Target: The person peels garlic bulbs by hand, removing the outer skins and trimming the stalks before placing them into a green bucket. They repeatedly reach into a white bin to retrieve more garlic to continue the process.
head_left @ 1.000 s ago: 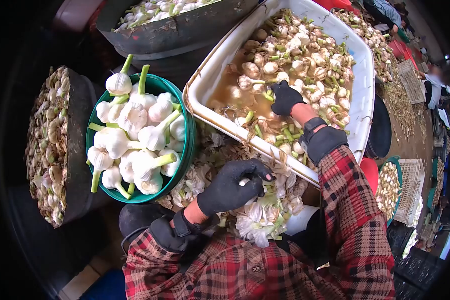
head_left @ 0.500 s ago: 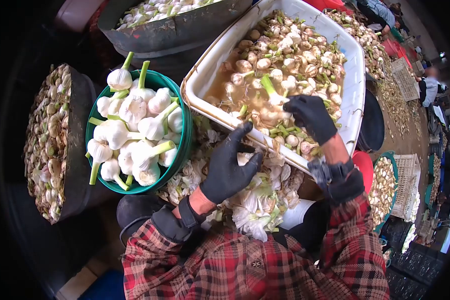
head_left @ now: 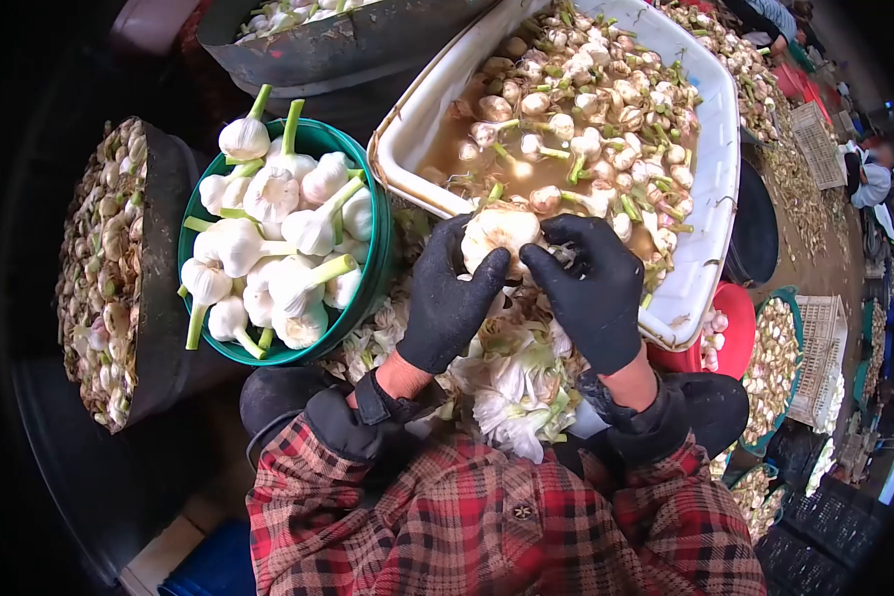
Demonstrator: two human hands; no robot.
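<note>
A large garlic bulb (head_left: 500, 236), brownish with roots and outer skin, is held over the near edge of the white tub (head_left: 710, 248). Black-gloved fingers of my left hand (head_left: 449, 298) curl round its left side, thumb in front. My right hand (head_left: 594, 293), gloved too, pinches the bulb's right side with thumb and fingertips. Muddy water and many unpeeled garlic bulbs (head_left: 606, 139) fill the tub. Below my hands lies a heap of peeled-off garlic skins (head_left: 521, 392). To the left, a green bucket (head_left: 368, 283) is piled with clean white garlic with green stems.
Dark containers of garlic stand at the far left (head_left: 159, 268) and top (head_left: 338, 55). A red basin (head_left: 735, 338) sits right of the tub. Farther right are crates (head_left: 815, 343), more garlic and other people.
My right hand has come out of the tub's water with a garlic bulb and moved left and nearer me. My left hand has closed on the bulb's other side.
</note>
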